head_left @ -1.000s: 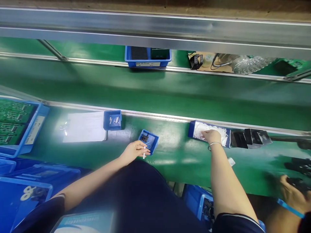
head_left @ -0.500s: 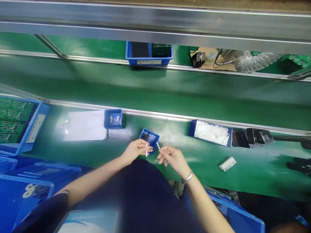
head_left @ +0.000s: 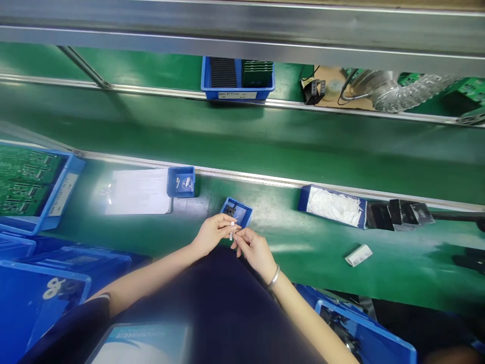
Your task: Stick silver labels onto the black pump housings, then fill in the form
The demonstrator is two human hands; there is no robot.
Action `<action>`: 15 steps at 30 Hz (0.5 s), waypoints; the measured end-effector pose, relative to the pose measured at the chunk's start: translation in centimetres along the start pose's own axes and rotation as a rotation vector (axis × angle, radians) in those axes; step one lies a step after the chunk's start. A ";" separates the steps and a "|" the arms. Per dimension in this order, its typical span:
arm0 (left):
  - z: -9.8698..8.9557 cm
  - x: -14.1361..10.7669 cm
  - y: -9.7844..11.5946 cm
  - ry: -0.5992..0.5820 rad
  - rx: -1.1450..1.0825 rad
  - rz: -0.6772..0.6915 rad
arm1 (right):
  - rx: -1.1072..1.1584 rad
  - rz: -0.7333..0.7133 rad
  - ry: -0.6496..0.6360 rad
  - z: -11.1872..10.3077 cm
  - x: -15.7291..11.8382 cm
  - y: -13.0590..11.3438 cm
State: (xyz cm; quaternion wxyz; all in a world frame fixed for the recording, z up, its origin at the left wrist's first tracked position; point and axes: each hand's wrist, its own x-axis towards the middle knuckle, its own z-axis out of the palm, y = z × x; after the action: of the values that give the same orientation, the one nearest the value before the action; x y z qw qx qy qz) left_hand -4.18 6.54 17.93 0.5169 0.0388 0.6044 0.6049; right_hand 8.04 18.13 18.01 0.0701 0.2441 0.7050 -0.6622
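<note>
My left hand [head_left: 212,234] pinches a short white strip [head_left: 232,231], held upright between thumb and fingertips. Against it, my right hand [head_left: 254,248] has its fingers closed, its fingertips meeting the left ones. A second slim white strip is in the right fingers, mostly hidden at this angle. Just behind both hands sits a small blue bin [head_left: 245,215] holding a black part [head_left: 230,210] and some thin pieces. To the right, a long blue box is filled with a pile of similar white strips [head_left: 333,206].
Black pieces [head_left: 401,215] lie beside the strip box, with a white rolled piece [head_left: 358,255] in front. Paper sheets [head_left: 138,192] and another small blue bin [head_left: 181,182] are on the left. A bin of green circuit boards [head_left: 28,184] stands far left. A metal shelf beam [head_left: 242,43] crosses above.
My right hand has moved left, bringing its white strip up to the one in my left hand. The view has shifted slightly.
</note>
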 end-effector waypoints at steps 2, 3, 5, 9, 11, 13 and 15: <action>0.1 -0.1 0.0 0.015 -0.013 0.000 | -0.159 -0.014 0.002 -2.1 0.3 0.0; 0.1 -0.1 0.1 0.018 -0.024 -0.001 | -0.265 -0.012 0.033 -3.9 0.6 0.1; 0.1 -0.2 0.2 0.019 -0.046 -0.008 | -0.479 0.056 0.253 -8.9 1.7 0.8; -0.1 -0.4 0.3 0.014 -0.058 -0.036 | -0.722 0.267 0.610 -20.3 4.7 3.5; -0.3 -0.5 0.3 0.019 -0.044 -0.049 | -0.834 0.375 0.666 -24.3 5.8 5.2; -0.6 -0.6 0.1 0.016 -0.022 -0.065 | -0.914 0.460 0.645 -26.7 6.6 6.8; -0.8 -0.6 -0.1 0.010 -0.003 -0.083 | -0.971 0.511 0.604 -27.8 7.1 8.2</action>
State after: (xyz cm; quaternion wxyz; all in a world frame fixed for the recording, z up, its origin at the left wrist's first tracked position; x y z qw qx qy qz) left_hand -4.40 5.56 17.95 0.5385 0.0099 0.6072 0.5842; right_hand 11.70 46.83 10.75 0.1268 0.5219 0.8334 -0.1303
